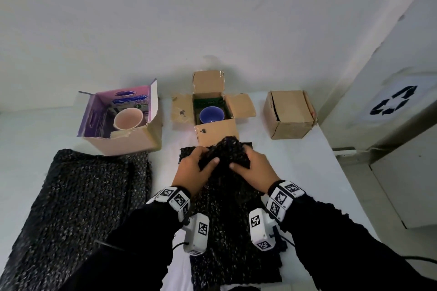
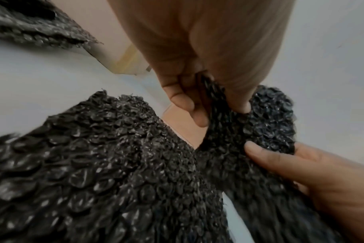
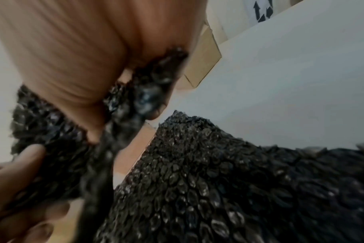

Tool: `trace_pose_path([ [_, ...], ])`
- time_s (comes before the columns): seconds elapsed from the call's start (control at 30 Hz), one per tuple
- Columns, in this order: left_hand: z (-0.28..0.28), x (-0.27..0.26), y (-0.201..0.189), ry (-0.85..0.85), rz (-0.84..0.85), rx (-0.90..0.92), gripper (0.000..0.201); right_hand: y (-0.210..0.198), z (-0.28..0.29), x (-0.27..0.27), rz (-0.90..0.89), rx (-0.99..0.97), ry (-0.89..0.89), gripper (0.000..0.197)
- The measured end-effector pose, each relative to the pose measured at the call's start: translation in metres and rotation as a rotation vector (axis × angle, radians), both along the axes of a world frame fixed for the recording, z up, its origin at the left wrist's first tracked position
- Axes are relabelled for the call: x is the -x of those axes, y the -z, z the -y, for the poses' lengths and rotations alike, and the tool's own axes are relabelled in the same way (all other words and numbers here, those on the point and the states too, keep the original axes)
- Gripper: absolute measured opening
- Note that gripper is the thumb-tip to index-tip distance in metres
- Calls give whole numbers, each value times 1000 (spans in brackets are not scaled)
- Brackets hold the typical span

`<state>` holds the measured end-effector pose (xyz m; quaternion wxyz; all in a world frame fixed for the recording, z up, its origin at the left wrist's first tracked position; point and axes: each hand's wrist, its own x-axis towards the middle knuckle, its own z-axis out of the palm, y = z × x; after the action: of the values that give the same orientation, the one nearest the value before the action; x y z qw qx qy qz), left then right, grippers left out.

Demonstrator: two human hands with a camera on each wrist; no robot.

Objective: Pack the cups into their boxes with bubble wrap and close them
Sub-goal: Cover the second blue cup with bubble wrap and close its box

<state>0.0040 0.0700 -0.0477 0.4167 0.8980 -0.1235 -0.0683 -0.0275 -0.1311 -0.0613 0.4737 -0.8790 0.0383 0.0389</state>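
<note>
Both hands, left hand (image 1: 195, 168) and right hand (image 1: 254, 169), grip bunched black bubble wrap (image 1: 227, 152).

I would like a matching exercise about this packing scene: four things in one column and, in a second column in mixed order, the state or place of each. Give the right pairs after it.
Things
1. blue cup
2. pink cup
3. right-hand box
4. crumpled bubble wrap

States or places
A. held by both hands
B. closed, flaps down
C. inside the open purple-lined box
D. inside the open brown box in the middle

Pairs: 1-D, 2-C, 3-B, 4-A

The left hand and the right hand both grip the wrap just in front of the middle box; the purple-lined box stands at the left.
</note>
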Motion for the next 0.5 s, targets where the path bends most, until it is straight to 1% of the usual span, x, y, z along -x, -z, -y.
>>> trace_pose_path([
  [0.07,0,4,1,34,-9,14,31,-3,7,-2,17,15,152,33],
  [0.1,-2,7,4,110,-32,-15,37,-2,11,-3,13,10,219,24],
  [0.13,-5,11,10,221,-63,-83,46,2,15,-2,6,4,268,19],
  [0.17,-7,16,15,339,-84,-187,56,4,18,-2,13,-7,296,17],
  [0.23,-12,26,31,547,-62,-439,75,11,22,4,41,-70,319,25],
  [0.27,-13,29,42,603,-34,-527,76,15,22,9,41,-107,320,31],
  [0.3,-13,30,50,608,-17,-558,70,18,22,13,36,-134,312,34],
  [0.33,-13,31,56,590,-15,-541,59,21,20,18,23,-152,312,35],
  [0.4,-13,28,60,555,0,-447,31,27,17,25,2,-196,342,25],
  [0.43,-13,26,61,548,3,-405,20,31,15,27,-10,-232,369,19],
  [0.47,-14,25,61,542,4,-368,15,34,14,28,-32,-280,402,14],
  [0.5,-15,24,60,530,4,-342,16,36,12,29,-50,-336,425,11],
])
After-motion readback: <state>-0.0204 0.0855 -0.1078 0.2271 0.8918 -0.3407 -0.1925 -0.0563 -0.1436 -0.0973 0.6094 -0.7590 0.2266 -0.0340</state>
